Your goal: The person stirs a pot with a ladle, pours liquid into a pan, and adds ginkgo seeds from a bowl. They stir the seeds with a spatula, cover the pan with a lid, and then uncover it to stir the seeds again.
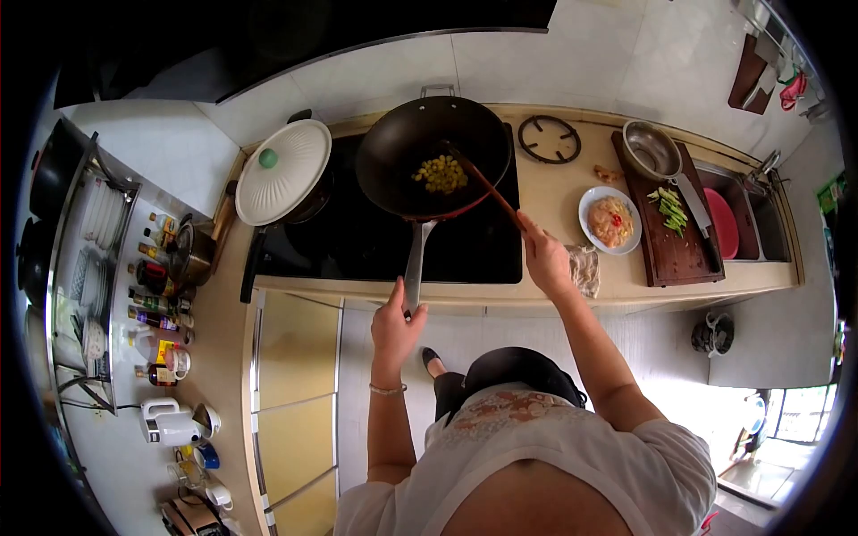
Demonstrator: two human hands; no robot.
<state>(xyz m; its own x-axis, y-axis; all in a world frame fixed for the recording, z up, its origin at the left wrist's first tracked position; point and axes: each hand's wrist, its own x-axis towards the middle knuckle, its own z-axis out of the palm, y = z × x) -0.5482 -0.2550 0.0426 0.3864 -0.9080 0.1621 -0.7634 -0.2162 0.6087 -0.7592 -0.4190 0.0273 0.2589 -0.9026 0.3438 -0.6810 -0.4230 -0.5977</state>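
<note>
A dark wok [384, 152] sits on the black stove [313, 250], its long metal handle [418, 255] pointing toward me. My left hand [393, 326] is closed around the end of that handle. In my right hand [543, 259] is a wooden spatula [487, 186], gripped near its upper end. Its far end reaches into the wok beside small yellow-green pieces of food [440, 175], which lie together in the bottom. What shape the spatula's tip has is hard to make out.
Left on the stove stands a pot under a white lid [284, 170]. To the right are a burner ring [549, 139], a plate of raw meat [610, 221], a cloth [584, 270], and a cutting board [666, 263] bearing a metal bowl [651, 149], chopped greens [668, 211] and a knife [695, 205].
</note>
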